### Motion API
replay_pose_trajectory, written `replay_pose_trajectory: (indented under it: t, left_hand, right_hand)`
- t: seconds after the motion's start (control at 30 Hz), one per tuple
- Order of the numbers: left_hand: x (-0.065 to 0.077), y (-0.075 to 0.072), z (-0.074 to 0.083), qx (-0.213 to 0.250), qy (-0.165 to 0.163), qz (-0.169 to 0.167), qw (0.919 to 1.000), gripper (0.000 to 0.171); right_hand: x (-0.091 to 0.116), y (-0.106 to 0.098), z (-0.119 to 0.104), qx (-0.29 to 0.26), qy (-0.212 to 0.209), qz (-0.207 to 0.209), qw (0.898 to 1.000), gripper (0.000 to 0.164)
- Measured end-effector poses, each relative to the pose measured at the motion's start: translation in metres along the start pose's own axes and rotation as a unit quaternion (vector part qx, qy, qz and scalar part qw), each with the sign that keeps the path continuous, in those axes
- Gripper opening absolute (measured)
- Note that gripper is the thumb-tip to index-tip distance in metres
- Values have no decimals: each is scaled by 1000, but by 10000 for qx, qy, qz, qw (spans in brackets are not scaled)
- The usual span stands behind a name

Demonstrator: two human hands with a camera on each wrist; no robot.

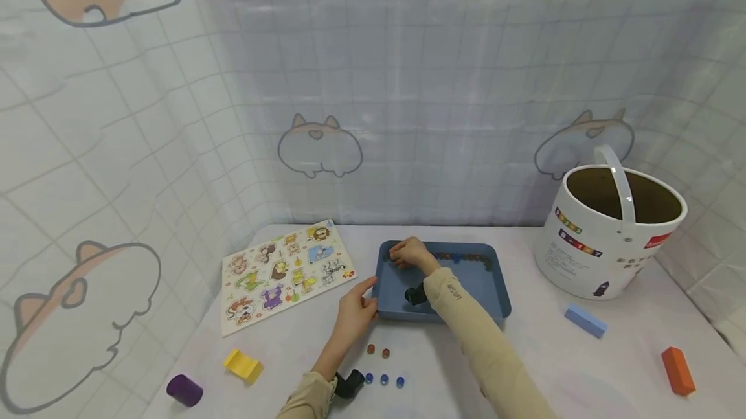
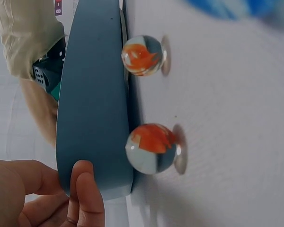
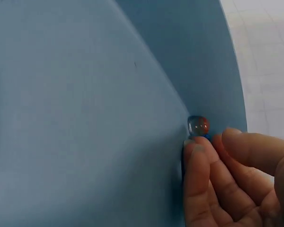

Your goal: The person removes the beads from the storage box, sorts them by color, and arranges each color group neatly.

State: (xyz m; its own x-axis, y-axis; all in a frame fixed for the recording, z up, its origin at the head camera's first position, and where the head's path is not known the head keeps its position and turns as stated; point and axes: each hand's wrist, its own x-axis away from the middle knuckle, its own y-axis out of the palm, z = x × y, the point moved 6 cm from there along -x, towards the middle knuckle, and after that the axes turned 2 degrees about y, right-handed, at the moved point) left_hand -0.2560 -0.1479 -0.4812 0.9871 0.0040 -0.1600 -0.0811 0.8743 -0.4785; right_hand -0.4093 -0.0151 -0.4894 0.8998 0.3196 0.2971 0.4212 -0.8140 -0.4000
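"What lies nearest?"

"Three blue marbles (image 1: 384, 379) in a left-to-right row at bottom centre, with a purple cylinder (image 1: 184, 390) at lower left and an orange block (image 1: 678, 371) at lower right. Just beyond the row sit two orange-swirled marbles (image 1: 386, 353)."

"And the left hand (image 1: 353, 310)?"

"Lower centre, its thumb and a finger holding the near left corner of the blue tray (image 1: 472, 289)."

"How does that tray lie?"

"Flat, a little right of the frame's lower middle, its long axis running left to right, its short ends facing left and right."

"The right hand (image 1: 410, 252)?"

"Inside the tray's far left corner, fingers bent. The right wrist view shows a clear-and-orange marble (image 3: 199, 126) just beside the fingertips; whether they grip anything, I can't tell."

"Farther on?"

"A line of marbles (image 1: 472, 257) along the tray's far wall, also left to right. A white bucket (image 1: 559, 263) stands upright at right; an animal-picture board (image 1: 291, 268) lies slantwise left of centre."
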Motion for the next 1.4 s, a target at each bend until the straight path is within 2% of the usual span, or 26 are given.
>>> replay_pose_trajectory:
  t: [0.1, 0.3, 0.4, 0.63, 0.83, 1.17, 1.4]
  left_hand:
    - [-1, 0, 1, -26, -8, -5, 10000, 49]
    - [-1, 1, 1, -75, -14, -6, 10000, 49]
    - [-1, 2, 1, -64, -9, -43, 10000, 49]
    - [0, 3, 2, 2, -1, -74, 10000, 49]
    - [0, 3, 0, 36, -30, -67, 10000, 49]
    - [1, 0, -2, -90, -86, -20, 9999, 49]
    - [-1, -1, -1, -82, -20, -3, 10000, 49]
  right_hand:
    - [-1, 3, 0, 50, -22, 164, 9999, 20]
    - [15, 9, -11, 843, -215, 710, 9937, 20]
    - [20, 11, -13, 1038, -319, 817, 9907, 19]
    - [22, 8, -8, 999, -433, 456, 9930, 15]
    - [37, -6, -17, 622, -629, 58, 9961, 20]
    - [84, -19, -25, 61, -1225, -412, 9916, 28]
    - [131, -11, -21, -136, -1655, -483, 9849, 19]
